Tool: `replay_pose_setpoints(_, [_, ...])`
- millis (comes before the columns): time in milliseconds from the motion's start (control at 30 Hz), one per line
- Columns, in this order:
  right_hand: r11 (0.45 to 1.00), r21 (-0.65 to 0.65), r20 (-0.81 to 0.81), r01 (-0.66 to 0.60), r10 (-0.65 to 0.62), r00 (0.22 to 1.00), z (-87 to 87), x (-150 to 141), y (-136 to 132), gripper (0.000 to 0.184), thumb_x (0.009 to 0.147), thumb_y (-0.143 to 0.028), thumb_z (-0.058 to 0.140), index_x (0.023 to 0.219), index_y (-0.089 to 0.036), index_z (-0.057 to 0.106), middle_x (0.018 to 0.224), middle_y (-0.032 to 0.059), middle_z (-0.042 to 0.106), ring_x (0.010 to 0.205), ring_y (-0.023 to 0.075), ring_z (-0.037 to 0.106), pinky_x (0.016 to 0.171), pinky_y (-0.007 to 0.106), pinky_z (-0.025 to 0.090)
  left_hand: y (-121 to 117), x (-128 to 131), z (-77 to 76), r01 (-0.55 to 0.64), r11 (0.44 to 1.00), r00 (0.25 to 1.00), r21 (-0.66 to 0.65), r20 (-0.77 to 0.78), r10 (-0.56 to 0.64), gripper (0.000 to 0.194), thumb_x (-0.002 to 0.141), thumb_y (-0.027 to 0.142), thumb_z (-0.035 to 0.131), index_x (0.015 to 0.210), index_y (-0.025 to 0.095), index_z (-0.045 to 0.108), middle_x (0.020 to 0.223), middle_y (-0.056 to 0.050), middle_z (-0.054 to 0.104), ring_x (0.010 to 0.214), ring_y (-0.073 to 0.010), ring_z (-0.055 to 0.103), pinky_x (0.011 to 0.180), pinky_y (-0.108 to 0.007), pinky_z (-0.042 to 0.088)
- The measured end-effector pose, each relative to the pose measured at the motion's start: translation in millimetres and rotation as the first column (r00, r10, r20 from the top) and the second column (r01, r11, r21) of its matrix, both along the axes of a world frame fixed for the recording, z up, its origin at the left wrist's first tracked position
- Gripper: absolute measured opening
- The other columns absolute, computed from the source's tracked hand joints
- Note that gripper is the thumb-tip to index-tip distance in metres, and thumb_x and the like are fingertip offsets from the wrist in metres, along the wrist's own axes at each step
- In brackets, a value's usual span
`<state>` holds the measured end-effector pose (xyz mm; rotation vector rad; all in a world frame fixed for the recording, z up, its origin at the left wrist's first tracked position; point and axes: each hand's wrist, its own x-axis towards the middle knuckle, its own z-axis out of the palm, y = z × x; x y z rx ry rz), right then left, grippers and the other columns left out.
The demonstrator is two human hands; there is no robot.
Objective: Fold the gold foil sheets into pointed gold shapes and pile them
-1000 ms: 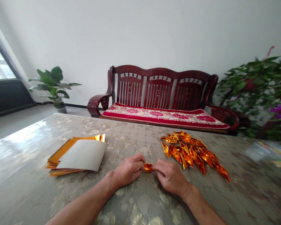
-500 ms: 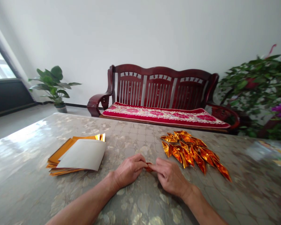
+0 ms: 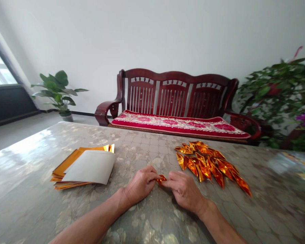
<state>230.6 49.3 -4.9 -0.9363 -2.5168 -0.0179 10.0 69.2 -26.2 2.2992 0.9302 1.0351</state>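
A small folded piece of shiny orange-gold foil paper lies between my hands at the middle of the table. My left hand is closed, pinching its left end between thumb and fingers. From the right, my right hand has its fingers curled and a fingertip pressed at the foil's near right side. Its thumb is mostly hidden. Right of my hands lies a heap of folded foil ingots, pointed at their ends. To the left rests a stack of foil paper sheets, the top one white side up.
The table has a glossy patterned cover. A clear plastic bag lies at its right side. Behind stand a dark red wooden bench with a floral cushion, a potted plant at left and leafy plants at right.
The foil piece between my fingers has tilted and changed shape slightly. My right fingertip has shifted a little along it. Both hands otherwise stay in place; the heap and stack are unchanged.
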Motion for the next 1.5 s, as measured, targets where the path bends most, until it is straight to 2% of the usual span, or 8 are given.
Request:
replay_pose_setpoints(167, [1.000,0.012,-0.030,-0.020,0.020,0.999,-0.8,-2,-1,0.036,0.088,-0.005,0.043,0.096,-0.025,0.071,0.075,0.0020,0.059,0.072,0.0169,0.051,0.066,0.031,0.033,-1,-1,-2.1,-0.001,1.000,1.000,-0.005,0.007,0.001,0.033,0.083,0.003,0.052,0.096,0.022,0.076,0.091,-0.003,0.068,0.086,-0.0133,0.065,0.079,-0.022,0.051])
replay_pose_setpoints(433, [0.997,0.061,-0.157,0.047,-0.037,0.987,-8.2,3,0,0.027,0.083,-0.002,0.049,0.095,-0.021,0.065,0.077,0.0015,0.063,0.071,0.0158,0.053,0.068,0.028,0.036,0,-4,-3.9,0.016,1.000,0.998,0.001,0.068,-0.016,0.020,0.089,0.009,0.052,0.088,0.020,0.069,0.090,-0.003,0.065,0.086,-0.0131,0.063,0.080,-0.023,0.050])
replay_pose_setpoints(800, [0.998,0.060,-0.107,0.018,-0.012,0.994,-5.6,1,2,0.026,0.083,-0.002,0.046,0.081,-0.021,0.064,0.072,0.0016,0.061,0.069,0.0158,0.053,0.065,0.029,0.035,3,-3,-2.6,0.048,0.999,0.991,-0.004,0.128,-0.047,0.021,0.079,0.000,0.053,0.075,0.018,0.063,0.084,-0.002,0.063,0.081,-0.0129,0.061,0.076,-0.022,0.047])
replay_pose_setpoints(933, [0.997,0.073,-0.173,0.036,-0.023,0.985,-6.0,1,2,0.027,0.085,-0.004,0.048,0.093,-0.022,0.066,0.077,0.0020,0.066,0.071,0.0162,0.058,0.068,0.029,0.042,3,-3,-2.3,-0.012,0.999,0.990,-0.037,0.140,0.017,0.020,0.079,0.000,0.052,0.079,0.018,0.061,0.084,-0.001,0.063,0.079,-0.0122,0.060,0.075,-0.022,0.047])
replay_pose_setpoints(1033, [0.995,0.056,-0.221,0.078,-0.064,0.973,-6.9,1,1,0.037,0.085,-0.006,0.051,0.117,-0.023,0.063,0.093,0.0043,0.073,0.083,0.0181,0.066,0.077,0.031,0.048,2,-4,-3.6,-0.080,0.994,0.988,-0.079,0.125,0.089,0.019,0.078,0.002,0.054,0.084,0.018,0.060,0.081,0.001,0.062,0.075,-0.0116,0.059,0.071,-0.021,0.046])
replay_pose_setpoints(1133, [0.993,0.030,-0.234,0.115,-0.105,0.967,-9.2,1,2,0.046,0.083,-0.007,0.053,0.126,-0.023,0.059,0.104,0.0055,0.074,0.090,0.0191,0.069,0.083,0.033,0.052,3,-3,-5.7,-0.114,0.986,0.984,-0.120,0.122,0.129,0.019,0.076,0.003,0.056,0.088,0.019,0.059,0.079,0.003,0.063,0.074,-0.0119,0.060,0.071,-0.022,0.047])
replay_pose_setpoints(1367, [0.985,0.011,-0.276,0.170,-0.160,0.948,-13.9,-1,4,0.049,0.084,-0.007,0.053,0.130,-0.024,0.058,0.093,0.0034,0.075,0.082,0.0172,0.070,0.082,0.031,0.055,5,-3,-10.7,-0.095,0.967,0.973,-0.235,0.185,0.141,0.034,0.076,0.003,0.057,0.104,0.021,0.059,0.084,0.003,0.071,0.077,-0.0121,0.067,0.072,-0.021,0.051])
replay_pose_setpoints(1500, [0.981,-0.003,-0.319,0.192,-0.183,0.930,-13.6,-3,5,0.047,0.085,-0.008,0.053,0.129,-0.024,0.058,0.086,0.0012,0.074,0.078,0.0164,0.070,0.079,0.030,0.055,6,-1,-11.4,-0.100,0.946,0.955,-0.309,0.236,0.178,0.033,0.076,0.003,0.058,0.104,0.020,0.059,0.077,0.004,0.071,0.070,-0.0115,0.067,0.066,-0.020,0.050])
